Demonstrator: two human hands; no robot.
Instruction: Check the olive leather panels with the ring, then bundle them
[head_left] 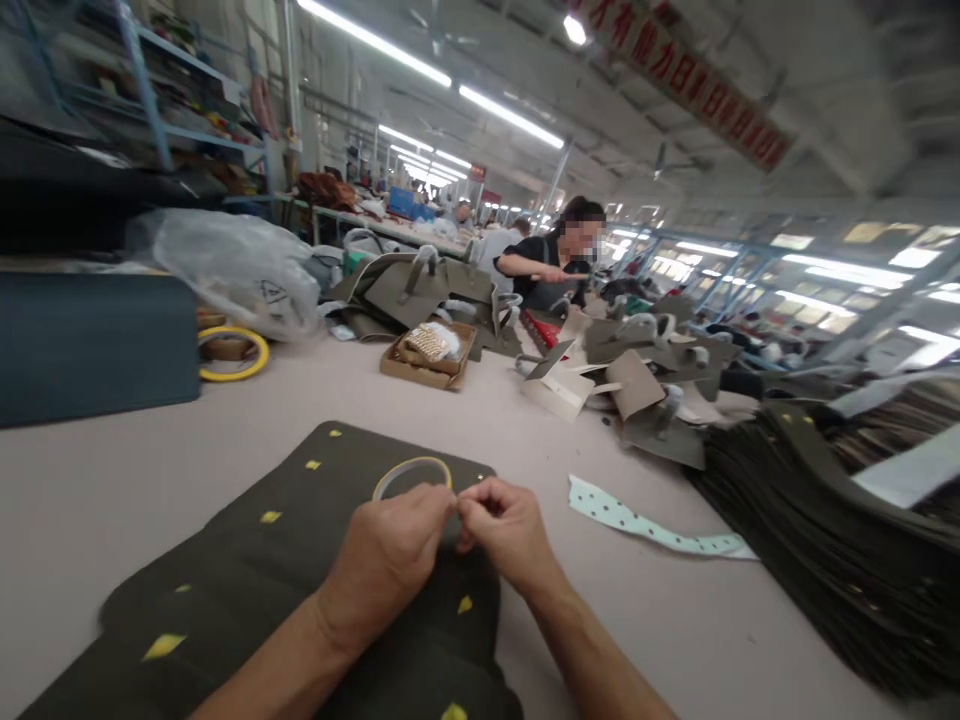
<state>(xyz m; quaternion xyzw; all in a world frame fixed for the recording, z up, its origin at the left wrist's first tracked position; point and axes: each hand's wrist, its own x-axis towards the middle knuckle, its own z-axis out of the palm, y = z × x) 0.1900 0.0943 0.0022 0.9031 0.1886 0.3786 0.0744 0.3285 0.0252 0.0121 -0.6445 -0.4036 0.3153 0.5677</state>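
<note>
My left hand is closed around the lower side of a yellow tape roll, whose upper rim shows above the fingers. Against its fingertips, my right hand makes a pinch; whatever lies between that thumb and finger is too small to make out. Both hands are over a dark olive panel with rounded corners, lying flat on the table. Several small yellow tape pieces are stuck along the panel's edges.
A pale green strip with holes lies right of my hands, beside a stack of dark panels. Farther back are a cardboard box, a larger yellow roll, a plastic bag and bag parts. A co-worker stands behind these.
</note>
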